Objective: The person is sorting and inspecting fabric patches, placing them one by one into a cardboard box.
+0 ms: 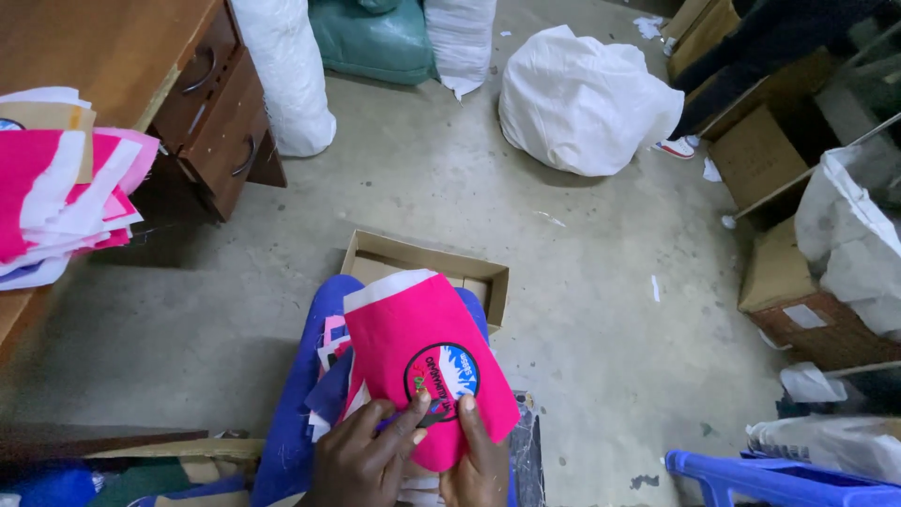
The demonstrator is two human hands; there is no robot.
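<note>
A bright pink paper bag (413,338) with a white top edge and a round printed emblem lies on my lap, over a loose pile of pink and white pieces (330,349). My left hand (361,460) grips its lower edge, thumb and fingers just under the emblem. Beside it my right hand (481,460) pinches the same lower edge, with one finger lying up on the pink face. Under the bag show my legs in blue cloth (291,413).
An open cardboard box (427,258) sits on the concrete floor past my knees. A wooden desk (141,56) holding a stack of pink and white bags (56,197) is at the left. White sacks (582,99), cartons (760,155) and a blue plastic stool (770,479) crowd the right.
</note>
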